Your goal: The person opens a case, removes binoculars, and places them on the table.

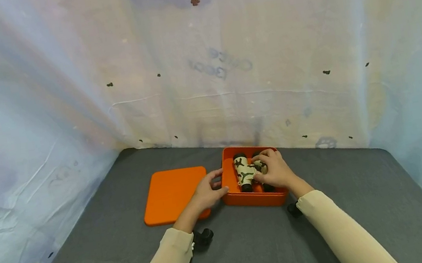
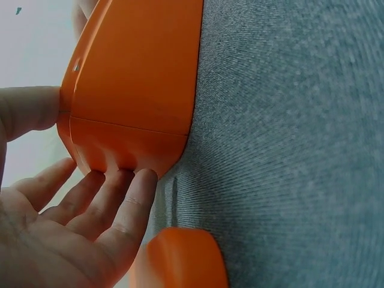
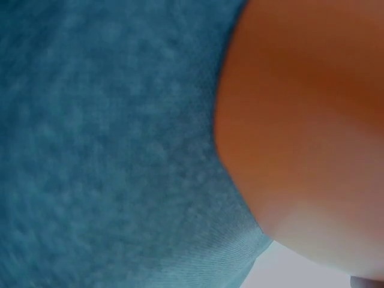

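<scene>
Camouflage-patterned binoculars (image 1: 244, 173) with black ends lie inside an orange box (image 1: 255, 199). The right hand (image 1: 277, 170) reaches over the box's right side and grips the right barrel, thumb near the middle of the binoculars. At the box's left side is the left hand (image 1: 209, 190); in the left wrist view this hand (image 2: 78, 222) has its fingertips against the outer wall of the box (image 2: 135, 72) and its thumb at the rim. The right wrist view is filled by the box's wall (image 3: 300, 120) close up; the right hand's fingers are hidden there.
A flat orange lid (image 1: 175, 194) lies left of the box on the grey table (image 1: 245, 245); its corner (image 2: 180, 258) shows in the left wrist view. Behind the table hangs a pale, patterned sheet (image 1: 263, 40). Black wrist devices sit below both hands.
</scene>
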A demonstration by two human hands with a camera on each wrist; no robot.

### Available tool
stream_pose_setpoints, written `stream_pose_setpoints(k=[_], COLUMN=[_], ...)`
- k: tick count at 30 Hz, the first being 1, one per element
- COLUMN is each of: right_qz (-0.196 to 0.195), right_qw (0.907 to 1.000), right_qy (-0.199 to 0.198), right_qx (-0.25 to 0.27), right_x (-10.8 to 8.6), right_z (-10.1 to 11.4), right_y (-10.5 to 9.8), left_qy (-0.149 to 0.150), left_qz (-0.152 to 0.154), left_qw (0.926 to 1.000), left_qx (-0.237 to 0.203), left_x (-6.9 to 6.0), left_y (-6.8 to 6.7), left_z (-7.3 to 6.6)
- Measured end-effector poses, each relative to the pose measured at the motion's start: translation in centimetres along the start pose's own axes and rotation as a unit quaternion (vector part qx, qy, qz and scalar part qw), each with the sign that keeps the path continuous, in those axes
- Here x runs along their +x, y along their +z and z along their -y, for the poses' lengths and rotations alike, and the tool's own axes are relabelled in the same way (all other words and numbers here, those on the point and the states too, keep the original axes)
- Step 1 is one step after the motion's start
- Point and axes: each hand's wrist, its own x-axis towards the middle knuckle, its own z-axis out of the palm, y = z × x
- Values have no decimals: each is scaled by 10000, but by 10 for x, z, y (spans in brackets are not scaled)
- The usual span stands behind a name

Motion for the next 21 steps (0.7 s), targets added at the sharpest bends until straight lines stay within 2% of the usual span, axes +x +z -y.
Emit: stream_pose_setpoints(k=[9,21], right_qz=[89,425], right_qw=[9993,9951], right_qy=[103,129], right_qx=[-362,-879], right_x=[1,3], right_z=[2,1], right_y=[0,3], left_qy=[-72,-129], left_qz=[-21,-75], left_qw=[10000,9999], left_qx=[20,74], left_x=[1,1], left_y=[1,1], left_z=[-1,1])
